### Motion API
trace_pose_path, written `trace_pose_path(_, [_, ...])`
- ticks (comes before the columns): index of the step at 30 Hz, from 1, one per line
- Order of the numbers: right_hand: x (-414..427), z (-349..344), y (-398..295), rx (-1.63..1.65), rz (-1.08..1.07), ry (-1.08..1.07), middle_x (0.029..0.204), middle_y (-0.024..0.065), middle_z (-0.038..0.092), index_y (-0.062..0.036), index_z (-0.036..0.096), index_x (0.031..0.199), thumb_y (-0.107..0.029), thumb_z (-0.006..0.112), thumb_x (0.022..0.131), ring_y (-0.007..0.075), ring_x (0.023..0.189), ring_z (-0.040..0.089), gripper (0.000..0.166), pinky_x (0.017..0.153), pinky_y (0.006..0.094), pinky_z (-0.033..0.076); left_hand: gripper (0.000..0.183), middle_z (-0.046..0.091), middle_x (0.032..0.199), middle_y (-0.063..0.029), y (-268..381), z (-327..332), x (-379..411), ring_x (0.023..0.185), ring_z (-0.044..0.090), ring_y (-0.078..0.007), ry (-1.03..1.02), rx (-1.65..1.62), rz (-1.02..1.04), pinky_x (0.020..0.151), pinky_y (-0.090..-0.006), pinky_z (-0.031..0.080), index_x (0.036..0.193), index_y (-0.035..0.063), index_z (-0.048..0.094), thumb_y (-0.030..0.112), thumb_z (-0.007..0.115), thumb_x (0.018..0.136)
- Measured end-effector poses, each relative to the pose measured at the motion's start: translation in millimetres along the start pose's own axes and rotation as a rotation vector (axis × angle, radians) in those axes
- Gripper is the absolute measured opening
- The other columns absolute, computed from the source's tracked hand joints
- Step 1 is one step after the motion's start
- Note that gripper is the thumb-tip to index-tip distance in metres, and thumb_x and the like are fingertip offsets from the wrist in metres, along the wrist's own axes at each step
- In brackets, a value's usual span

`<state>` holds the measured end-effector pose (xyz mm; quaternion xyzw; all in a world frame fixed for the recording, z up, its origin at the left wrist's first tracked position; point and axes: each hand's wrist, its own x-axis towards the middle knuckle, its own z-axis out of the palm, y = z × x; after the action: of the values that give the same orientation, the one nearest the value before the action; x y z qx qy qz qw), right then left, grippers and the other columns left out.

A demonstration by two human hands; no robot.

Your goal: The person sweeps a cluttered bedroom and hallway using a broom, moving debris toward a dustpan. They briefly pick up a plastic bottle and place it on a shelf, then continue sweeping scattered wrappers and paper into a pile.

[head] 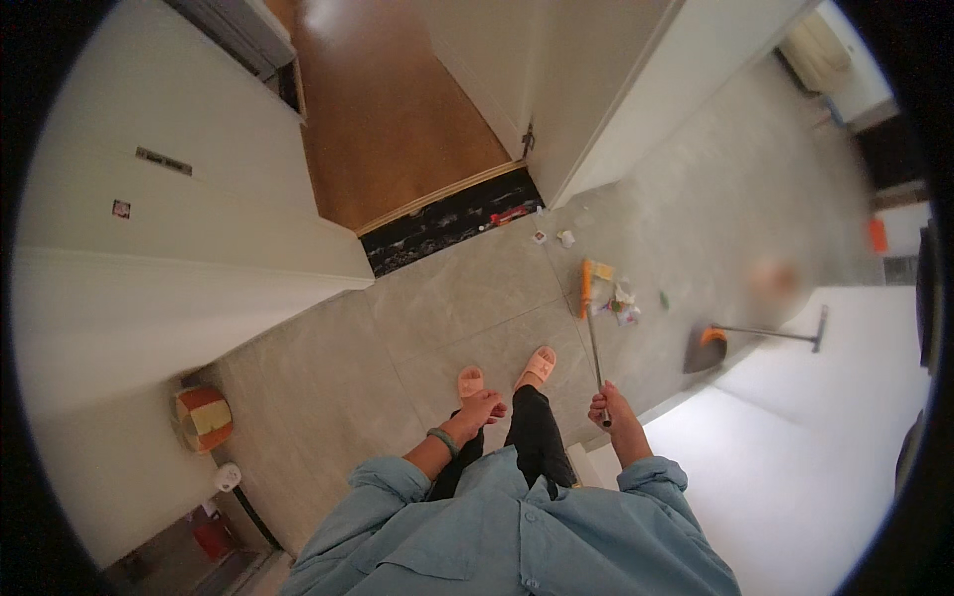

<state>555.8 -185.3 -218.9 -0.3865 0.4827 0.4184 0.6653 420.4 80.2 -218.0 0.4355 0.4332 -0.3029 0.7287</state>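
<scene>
My right hand [611,407] grips the upper end of a broom's metal handle [595,343]. The orange broom head [586,287], with pale yellow bristles, rests on the grey tiled floor. Against the bristles' right side lies a small heap of litter [623,302], with crumpled white and coloured scraps. My left hand [483,410] hangs in front of my body with its fingers loosely curled and nothing visible in them. To the right, a dark dustpan [706,350] with an orange part and a long handle [768,332] stands near the white wall.
Small white scraps [551,238] lie near a dark marbled threshold [447,223], where a red wrapper [509,215] rests. Beyond it is a wooden floor [395,127] beside a white door [589,82]. A green scrap [664,300] lies right. A striped stool-like object [203,419] stands left.
</scene>
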Motion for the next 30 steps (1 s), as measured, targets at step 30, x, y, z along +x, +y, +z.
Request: trace_pose_path(30, [115.7,119.7,-89.4,0.781,0.176,-0.494,0.047,-0.0027,0.036,-0.0071,0.039,0.062,-0.011,0.040,0.079,0.0078,0.040,0.039,0.017,0.043,0.0220,0.033,0.035,0.047,0.101,-0.0053,44.6,101.3,45.9,0.085,0.050,-0.0140,-0.064,-0.112,0.065,0.070,-0.0272,0.040,0.106,0.0089,0.038,0.035,0.042,0.083])
